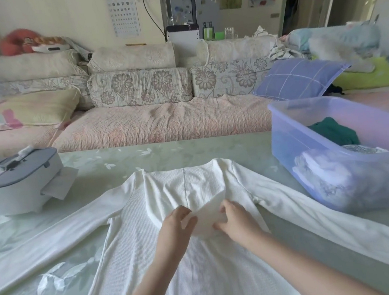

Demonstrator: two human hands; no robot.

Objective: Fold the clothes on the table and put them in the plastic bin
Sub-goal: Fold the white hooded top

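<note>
Right, head view only. White top (211, 279) lies flat on the table (164, 150) at 6 o'clock, both sleeves spread wide. My left hand (173, 225) and right hand (235, 220) sit at centre chest, fingers curled, each pinching one edge of a loose white flap (206, 215) below the neckline; neither hand holds anything else. Plastic bin (289, 141) is at 2 o'clock with a green garment (332, 131) and white folded clothes (323, 176) already inside. Risks: if the flap goes down bunched, the fold gets a lump and sits crooked. The right sleeve (330, 224) runs just beside the bin base at 3 o'clock, so it may catch there and drag the bin when pulled in. The left sleeve (54, 241) points toward the grey appliance (15, 182) at 9 o'clock, so it may snag there too. Table cover looks glossy, so the top may slide. Writing: eye chart (123, 9) at 12 o'clock shows rotated E symbols only. No brand or label readable on the top, bin or appliance.
</note>
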